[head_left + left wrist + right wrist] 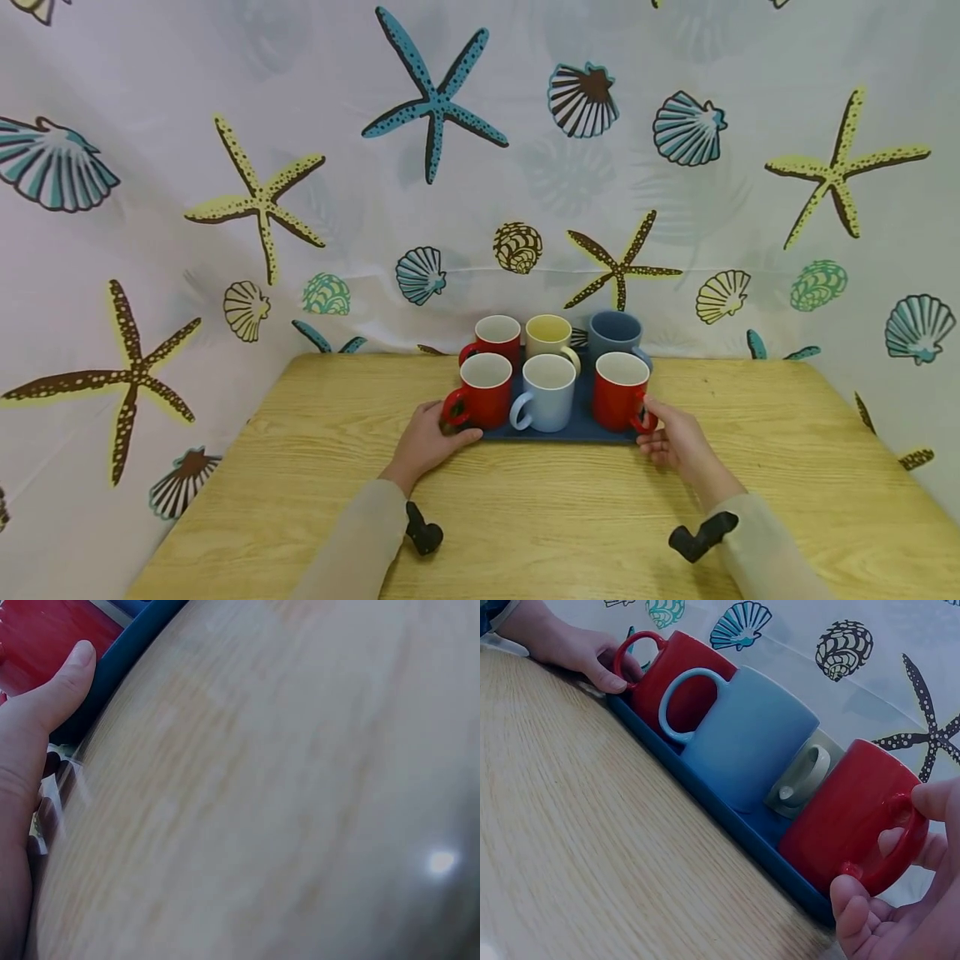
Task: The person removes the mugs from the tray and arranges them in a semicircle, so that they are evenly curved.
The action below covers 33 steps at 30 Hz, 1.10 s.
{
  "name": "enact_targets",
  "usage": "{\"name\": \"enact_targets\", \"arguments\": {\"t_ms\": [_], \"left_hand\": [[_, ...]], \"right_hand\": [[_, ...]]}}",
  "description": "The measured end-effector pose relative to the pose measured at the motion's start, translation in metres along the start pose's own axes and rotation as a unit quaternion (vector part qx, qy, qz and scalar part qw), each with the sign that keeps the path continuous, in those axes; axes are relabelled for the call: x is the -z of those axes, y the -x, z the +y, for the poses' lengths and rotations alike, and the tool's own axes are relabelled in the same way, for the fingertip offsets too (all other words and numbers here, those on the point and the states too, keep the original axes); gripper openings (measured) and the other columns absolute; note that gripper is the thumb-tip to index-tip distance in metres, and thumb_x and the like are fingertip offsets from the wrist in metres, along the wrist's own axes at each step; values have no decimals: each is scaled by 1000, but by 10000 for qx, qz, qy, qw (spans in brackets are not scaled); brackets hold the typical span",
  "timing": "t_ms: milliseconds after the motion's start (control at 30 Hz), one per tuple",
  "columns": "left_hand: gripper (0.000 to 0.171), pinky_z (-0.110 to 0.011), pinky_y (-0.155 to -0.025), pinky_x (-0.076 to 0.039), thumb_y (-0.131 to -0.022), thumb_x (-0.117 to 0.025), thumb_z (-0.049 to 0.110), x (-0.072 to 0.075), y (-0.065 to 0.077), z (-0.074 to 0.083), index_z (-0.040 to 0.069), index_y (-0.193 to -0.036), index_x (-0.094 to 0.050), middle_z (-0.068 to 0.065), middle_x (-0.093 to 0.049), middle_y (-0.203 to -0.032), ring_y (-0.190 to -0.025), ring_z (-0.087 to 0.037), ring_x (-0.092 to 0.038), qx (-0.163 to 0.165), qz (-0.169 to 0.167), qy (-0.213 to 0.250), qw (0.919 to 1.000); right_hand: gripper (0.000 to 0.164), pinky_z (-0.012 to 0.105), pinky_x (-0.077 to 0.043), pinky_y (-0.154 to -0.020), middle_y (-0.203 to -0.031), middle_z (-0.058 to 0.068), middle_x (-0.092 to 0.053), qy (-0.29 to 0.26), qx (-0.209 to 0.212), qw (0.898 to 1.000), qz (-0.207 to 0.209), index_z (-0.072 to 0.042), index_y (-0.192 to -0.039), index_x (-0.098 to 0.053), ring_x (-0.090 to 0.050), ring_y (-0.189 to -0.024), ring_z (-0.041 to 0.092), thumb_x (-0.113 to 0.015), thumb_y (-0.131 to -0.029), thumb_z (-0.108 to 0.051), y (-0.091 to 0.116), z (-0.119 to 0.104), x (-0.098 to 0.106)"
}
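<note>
A dark blue tray (584, 413) carries several mugs in two rows. My left hand (427, 443) grips the tray's left end, its thumb (73, 671) along the rim beside the front-left red mug (489, 402). That mug's handle points left, over my fingers. With my right hand (681, 443) I hold the handle of the front-right red mug (855, 814), a finger showing through the loop; the lower fingers curl close by the tray's right corner. Between these two stands a light blue mug (550, 406), upright, handle toward the front left.
Behind are another red mug (498, 335), a pale yellow mug (547, 335) and a grey-blue mug (611, 340). The tray sits at the far edge of a wooden table (540, 508). A curtain (480, 192) printed with starfish and shells hangs right behind it and along both sides.
</note>
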<state>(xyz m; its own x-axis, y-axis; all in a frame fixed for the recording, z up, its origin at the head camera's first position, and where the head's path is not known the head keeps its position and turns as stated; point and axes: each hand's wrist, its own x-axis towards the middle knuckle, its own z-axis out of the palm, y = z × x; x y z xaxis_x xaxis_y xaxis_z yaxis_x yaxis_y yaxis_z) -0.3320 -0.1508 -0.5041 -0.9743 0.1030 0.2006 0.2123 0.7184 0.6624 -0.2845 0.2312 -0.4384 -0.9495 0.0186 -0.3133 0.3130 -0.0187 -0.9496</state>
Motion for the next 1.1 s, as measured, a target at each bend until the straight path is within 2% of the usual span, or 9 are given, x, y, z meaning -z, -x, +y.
{"name": "enact_targets", "arguments": {"t_ms": [367, 567, 767, 1100], "left_hand": [[74, -54, -98, -35, -68, -72, 60, 1, -1, 2, 14, -124, -58, -8, -56, -123, -122, -28, -40, 34, 7, 132, 9999], [73, -54, -97, -36, -67, -72, 63, 0, -1, -1, 15, -121, -60, -8, -56, -123, -122, -27, -41, 57, 7, 160, 9999], [74, -53, -98, -35, -65, -72, 64, 1, -2, -2, 17, -120, -61, -7, -55, -123, -121, -27, -41, 95, 4, 243, 9997], [72, -53, -98, -35, -66, -74, 59, 1, 0, -2, 17, -123, -60, -6, -54, -125, -121, -26, -40, 194, -12, 430, 9989]], "right_hand": [[38, 23, -45, -52, -64, 9, -57, -112, 297, 9995, 27, -12, -69, -51, -55, -55, 18, -48, -95, -40, 10, 2, 3], [42, 26, -47, -58, -69, 7, -58, 3, 448, 9990, -82, -12, -71, -51, -56, -60, 18, -51, -92, -48, 10, 9, 12], [43, 26, -47, -61, -76, 10, -54, 32, 478, 9988, 117, -7, -80, -51, -55, -68, 22, -50, -92, -48, 26, 3, 13], [43, 29, -48, -63, -75, 10, -55, 185, 753, 9970, -11, -6, -79, -51, -56, -68, 23, -48, -94, -46, 42, 6, 23]]}}
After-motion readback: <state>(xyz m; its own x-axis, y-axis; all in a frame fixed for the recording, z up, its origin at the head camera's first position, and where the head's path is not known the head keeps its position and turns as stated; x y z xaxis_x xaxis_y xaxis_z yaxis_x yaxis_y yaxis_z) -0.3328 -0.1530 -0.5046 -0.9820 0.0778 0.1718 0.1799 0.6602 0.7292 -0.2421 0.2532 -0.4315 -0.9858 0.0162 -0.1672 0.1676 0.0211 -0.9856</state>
